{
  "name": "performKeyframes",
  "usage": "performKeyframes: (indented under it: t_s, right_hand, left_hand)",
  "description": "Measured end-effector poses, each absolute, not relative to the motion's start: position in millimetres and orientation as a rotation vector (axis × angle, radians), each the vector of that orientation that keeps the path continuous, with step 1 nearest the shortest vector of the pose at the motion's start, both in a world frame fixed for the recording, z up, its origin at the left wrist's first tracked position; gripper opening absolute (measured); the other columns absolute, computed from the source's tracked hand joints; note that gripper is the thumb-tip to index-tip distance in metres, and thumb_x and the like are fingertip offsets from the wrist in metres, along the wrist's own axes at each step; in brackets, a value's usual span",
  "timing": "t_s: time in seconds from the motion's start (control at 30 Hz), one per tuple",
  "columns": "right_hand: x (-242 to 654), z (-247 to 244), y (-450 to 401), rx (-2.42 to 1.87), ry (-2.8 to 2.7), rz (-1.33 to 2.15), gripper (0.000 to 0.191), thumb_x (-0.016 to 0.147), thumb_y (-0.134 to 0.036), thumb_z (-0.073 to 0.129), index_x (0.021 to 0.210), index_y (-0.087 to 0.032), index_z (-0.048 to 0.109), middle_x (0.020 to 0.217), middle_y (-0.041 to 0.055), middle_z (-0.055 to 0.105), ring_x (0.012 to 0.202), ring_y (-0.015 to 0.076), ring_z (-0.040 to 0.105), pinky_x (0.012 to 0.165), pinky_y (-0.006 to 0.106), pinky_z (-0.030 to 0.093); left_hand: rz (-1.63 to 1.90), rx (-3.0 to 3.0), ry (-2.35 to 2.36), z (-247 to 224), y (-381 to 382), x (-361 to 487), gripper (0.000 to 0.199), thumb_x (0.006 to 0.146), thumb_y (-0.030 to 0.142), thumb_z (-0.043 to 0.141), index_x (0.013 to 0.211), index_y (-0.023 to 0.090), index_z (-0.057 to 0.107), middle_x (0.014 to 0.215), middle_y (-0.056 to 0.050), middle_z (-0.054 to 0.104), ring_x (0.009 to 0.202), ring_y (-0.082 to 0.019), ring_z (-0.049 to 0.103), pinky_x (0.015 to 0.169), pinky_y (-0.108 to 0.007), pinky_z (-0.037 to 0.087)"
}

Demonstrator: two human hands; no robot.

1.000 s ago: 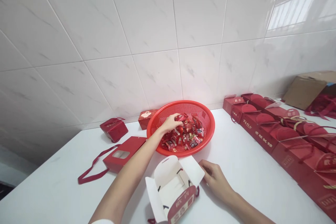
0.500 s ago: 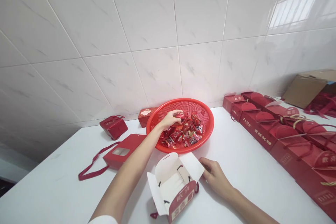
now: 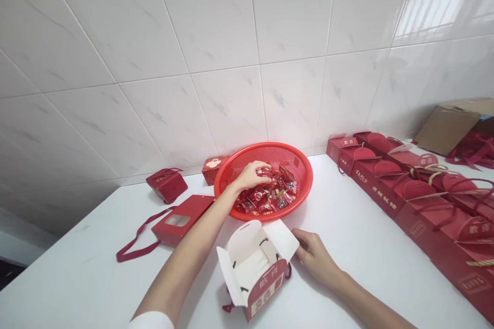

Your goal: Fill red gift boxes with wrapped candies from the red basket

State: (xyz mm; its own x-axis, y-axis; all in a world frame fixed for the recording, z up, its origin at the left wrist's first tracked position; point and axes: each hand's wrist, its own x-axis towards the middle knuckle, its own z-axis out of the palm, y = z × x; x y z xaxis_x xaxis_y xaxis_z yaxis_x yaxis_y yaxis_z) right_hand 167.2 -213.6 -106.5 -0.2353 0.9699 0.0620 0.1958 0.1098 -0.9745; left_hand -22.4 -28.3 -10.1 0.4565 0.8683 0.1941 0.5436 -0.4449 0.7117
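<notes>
A tiled wall [image 3: 216, 20] rises beyond the 2 hands, and a white table [image 3: 96, 257] spreads beneath them. Well to the right of the right hand [image 3: 314, 257], at least 2 rows of red gift boxes [image 3: 374, 190] run away toward the wall. A red colander [image 3: 266, 145] surrounds the left hand [image 3: 251, 177], which reaches in over its near left rim. Far off to the right of both grips sits a cardboard box [image 3: 445, 128]. The open box [image 3: 267, 282], white inside, stands just left of the right hand, which grasps the edge of its right flap. Left of the left forearm lies a windowed red box [image 3: 187, 216] with a ribbon; beyond it are a small red box [image 3: 170, 186] and a patterned box [image 3: 211, 170], the latter beside the colander. Smallest, wrapped sweets [image 3: 264, 201] lie under the left hand's bent fingers; I cannot tell whether it pinches any.
</notes>
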Motion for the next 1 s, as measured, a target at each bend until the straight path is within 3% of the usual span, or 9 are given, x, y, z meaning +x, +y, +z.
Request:
performKeyframes:
  t_s: [0.1, 0.17, 0.27, 0.4, 0.53, 0.63, 0.73, 0.87, 1.0]
  right_hand:
    - [165, -103, -216, -1.167, -1.558, 1.22, 0.023, 0.085, -0.034, 0.049, 0.069, -0.019, 0.056, 0.064, 0.0006, 0.061, 0.061, 0.0152, 0.052, 0.057, 0.026, 0.038]
    - [164, -99, -217, -1.123, -1.534, 1.312, 0.025, 0.087, -0.036, 0.047, 0.072, -0.019, 0.058, 0.062, 0.0001, 0.063, 0.058, 0.0159, 0.055, 0.056, 0.026, 0.04]
    - [163, -98, -218, -1.076, -1.511, 1.394, 0.027, 0.09, -0.036, 0.044, 0.077, -0.019, 0.06, 0.06, 0.0, 0.065, 0.054, 0.0166, 0.057, 0.056, 0.027, 0.043]
    - [165, -104, -215, -1.131, -1.553, 1.229, 0.024, 0.087, -0.032, 0.05, 0.07, -0.018, 0.06, 0.065, 0.001, 0.065, 0.059, 0.0156, 0.055, 0.057, 0.026, 0.041]
    - [166, -108, -214, -1.141, -1.574, 1.178, 0.023, 0.086, -0.03, 0.05, 0.071, -0.017, 0.062, 0.066, 0.0008, 0.064, 0.061, 0.0151, 0.053, 0.057, 0.025, 0.04]
    - [165, -107, -214, -1.13, -1.573, 1.202, 0.023, 0.087, -0.029, 0.049, 0.073, -0.017, 0.063, 0.065, 0.0005, 0.064, 0.059, 0.0149, 0.052, 0.056, 0.025, 0.04]
    - [165, -107, -214, -1.13, -1.577, 1.188, 0.023, 0.086, -0.03, 0.05, 0.071, -0.017, 0.062, 0.065, 0.0005, 0.063, 0.059, 0.0146, 0.052, 0.057, 0.025, 0.04]
    - [166, -110, -213, -1.134, -1.58, 1.177, 0.024, 0.086, -0.03, 0.05, 0.07, -0.017, 0.061, 0.065, 0.0004, 0.062, 0.06, 0.0145, 0.051, 0.057, 0.025, 0.039]
    - [166, -110, -213, -1.123, -1.588, 1.193, 0.023, 0.085, -0.029, 0.049, 0.071, -0.016, 0.061, 0.066, 0.001, 0.063, 0.061, 0.0148, 0.051, 0.058, 0.025, 0.04]
  left_hand:
    - [0.71, 2.265, 1.106, -5, -36, -18, 0.019, 0.068, 0.023, 0.076, 0.088, 0.022, 0.079, 0.109, -0.004, 0.075, 0.115, -0.026, 0.063, 0.11, -0.038, 0.04]
    - [0.569, 2.387, 1.006, -1, -44, -13, 0.018, 0.072, 0.027, 0.075, 0.089, 0.023, 0.079, 0.102, -0.003, 0.076, 0.107, -0.024, 0.066, 0.106, -0.036, 0.043]
    - [0.161, 2.539, 0.834, 1, -56, -3, 0.038, 0.076, 0.03, 0.072, 0.112, 0.021, 0.076, 0.108, -0.006, 0.075, 0.101, -0.024, 0.068, 0.094, -0.032, 0.05]
    - [-0.259, 2.671, 0.83, -6, -63, 7, 0.069, 0.074, 0.02, 0.066, 0.143, 0.019, 0.057, 0.126, -0.016, 0.067, 0.11, -0.032, 0.066, 0.089, -0.034, 0.051]
    - [-0.488, 2.668, 0.991, -12, -63, 13, 0.083, 0.073, 0.018, 0.066, 0.152, 0.033, 0.044, 0.14, -0.016, 0.055, 0.112, -0.036, 0.065, 0.082, -0.035, 0.053]
    - [-0.522, 2.662, 1.047, -14, -63, 16, 0.079, 0.072, 0.018, 0.068, 0.147, 0.037, 0.05, 0.138, -0.014, 0.056, 0.104, -0.034, 0.067, 0.079, -0.035, 0.052]
    - [-0.421, 2.667, 1.034, -17, -61, 18, 0.071, 0.069, 0.014, 0.07, 0.137, 0.034, 0.062, 0.126, -0.013, 0.062, 0.096, -0.033, 0.068, 0.076, -0.034, 0.051]
    - [-0.218, 2.561, 0.968, -22, -54, 16, 0.053, 0.06, 0.004, 0.069, 0.109, 0.024, 0.075, 0.089, -0.007, 0.069, 0.077, -0.027, 0.065, 0.066, -0.031, 0.047]
    - [-0.032, 2.468, 0.934, -17, -45, 8, 0.029, 0.058, 0.001, 0.066, 0.079, 0.019, 0.072, 0.066, 0.001, 0.062, 0.067, -0.02, 0.06, 0.064, -0.026, 0.044]
